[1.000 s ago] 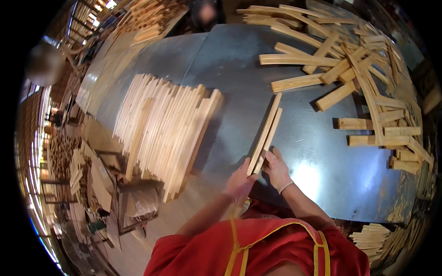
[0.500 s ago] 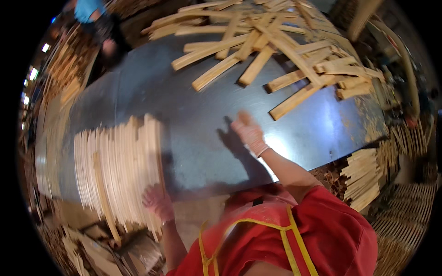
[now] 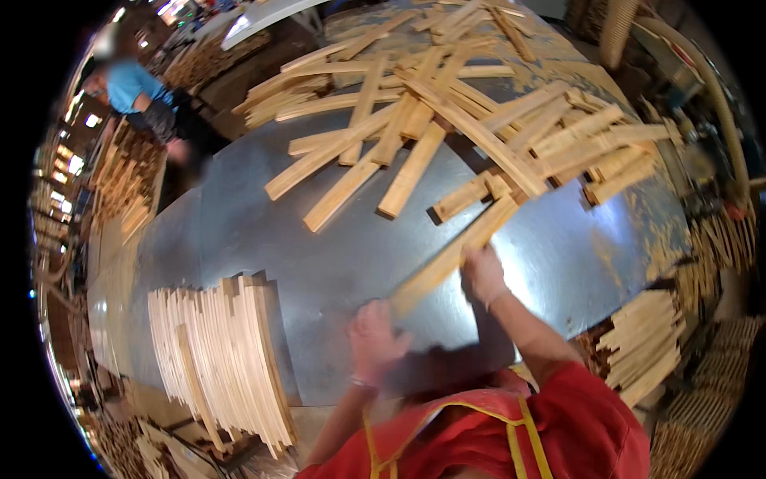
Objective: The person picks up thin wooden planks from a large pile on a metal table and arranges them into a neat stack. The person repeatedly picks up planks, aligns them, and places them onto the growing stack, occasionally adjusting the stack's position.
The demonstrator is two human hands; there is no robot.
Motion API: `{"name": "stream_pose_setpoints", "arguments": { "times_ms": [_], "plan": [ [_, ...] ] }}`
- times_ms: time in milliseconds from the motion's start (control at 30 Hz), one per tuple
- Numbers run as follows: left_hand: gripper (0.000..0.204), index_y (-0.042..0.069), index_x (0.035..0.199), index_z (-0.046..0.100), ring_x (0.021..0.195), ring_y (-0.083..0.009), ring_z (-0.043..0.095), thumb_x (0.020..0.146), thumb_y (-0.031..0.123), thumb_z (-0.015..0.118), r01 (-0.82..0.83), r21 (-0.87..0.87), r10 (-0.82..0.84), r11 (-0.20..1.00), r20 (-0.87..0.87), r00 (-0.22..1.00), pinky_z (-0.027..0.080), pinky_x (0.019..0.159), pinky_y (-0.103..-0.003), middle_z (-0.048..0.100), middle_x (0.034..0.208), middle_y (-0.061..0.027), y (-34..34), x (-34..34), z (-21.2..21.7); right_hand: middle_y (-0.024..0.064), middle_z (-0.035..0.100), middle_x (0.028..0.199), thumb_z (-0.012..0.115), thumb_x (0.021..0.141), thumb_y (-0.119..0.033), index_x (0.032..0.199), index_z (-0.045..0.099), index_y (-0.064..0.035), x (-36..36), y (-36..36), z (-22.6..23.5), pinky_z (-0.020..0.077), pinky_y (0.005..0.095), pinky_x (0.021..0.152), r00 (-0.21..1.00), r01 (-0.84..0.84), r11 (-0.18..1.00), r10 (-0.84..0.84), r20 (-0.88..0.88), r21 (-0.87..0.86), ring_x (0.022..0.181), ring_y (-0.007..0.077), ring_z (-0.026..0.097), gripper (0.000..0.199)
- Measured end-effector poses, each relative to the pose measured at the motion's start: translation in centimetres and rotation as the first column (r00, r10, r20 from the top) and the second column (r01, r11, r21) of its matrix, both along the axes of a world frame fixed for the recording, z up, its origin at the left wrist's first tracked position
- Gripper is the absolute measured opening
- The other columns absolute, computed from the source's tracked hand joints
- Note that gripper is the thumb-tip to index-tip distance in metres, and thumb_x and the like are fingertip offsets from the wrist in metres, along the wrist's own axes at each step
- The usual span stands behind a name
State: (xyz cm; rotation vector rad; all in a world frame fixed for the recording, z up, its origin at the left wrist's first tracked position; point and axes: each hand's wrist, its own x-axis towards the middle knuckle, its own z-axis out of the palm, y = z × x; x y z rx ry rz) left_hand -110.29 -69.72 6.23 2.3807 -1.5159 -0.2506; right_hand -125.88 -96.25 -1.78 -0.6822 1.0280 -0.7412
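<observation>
My right hand (image 3: 484, 276), in a light work glove, is closed on the edge of a wooden slat (image 3: 447, 270). The slat lies slantwise over the metal tabletop (image 3: 327, 275), its far end by the loose pile and its near end blurred. Beside that near end is my left hand (image 3: 377, 342), smeared by motion, thumb held apart from the fingers; it seems to grip nothing. To its left, a row of pale slats (image 3: 219, 351) stands packed side by side along the table's near edge, one slat (image 3: 194, 383) lying across the top.
Many loose slats (image 3: 415, 112) lie crisscrossed over the table's far side. Stacked slats (image 3: 642, 339) sit beyond the right edge. A ribbed hose (image 3: 618, 36) hangs at the far right. Another person in a blue shirt (image 3: 136, 84) stands at the far left.
My right hand has taken hold of a slat from the pile and pulled its near end toward me. My left hand has left the packed row and moved right. The view has shifted.
</observation>
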Motion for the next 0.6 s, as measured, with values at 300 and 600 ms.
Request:
{"name": "stream_pose_setpoints", "arguments": {
  "times_ms": [300,600],
  "plan": [
    [0.09,0.014,0.162,0.043,0.11,-0.0367,0.069,0.085,0.041,0.079,-0.077,0.481,0.127,0.873,-0.071,0.989,0.056,0.092,-0.051,0.066,0.124,-0.0136,-1.9,-3.2,-1.0,0.0054,0.071,0.126,0.057,0.111,-0.041,0.132,0.066,-0.0121,-5.3,-19.8,1.4,0.053,0.0477,0.099,0.869,0.292,0.943,-0.332,0.367,0.161,0.117,0.0278,0.064,0.036],
    [0.069,0.018,0.152,0.054,0.128,-0.0362,0.064,0.084,0.026,0.066,-0.447,0.436,0.468,0.781,0.064,0.881,0.053,0.101,-0.055,0.065,0.137,-0.0183,16.0,1.5,-4.9,0.0089,0.069,0.128,0.072,0.103,-0.024,0.138,0.062,-0.0067,-3.2,-10.1,-2.9,0.0576,0.0461,0.106,0.964,-0.01,0.998,-0.005,0.267,0.055,0.12,0.0279,0.068,0.04]
  ]
}}
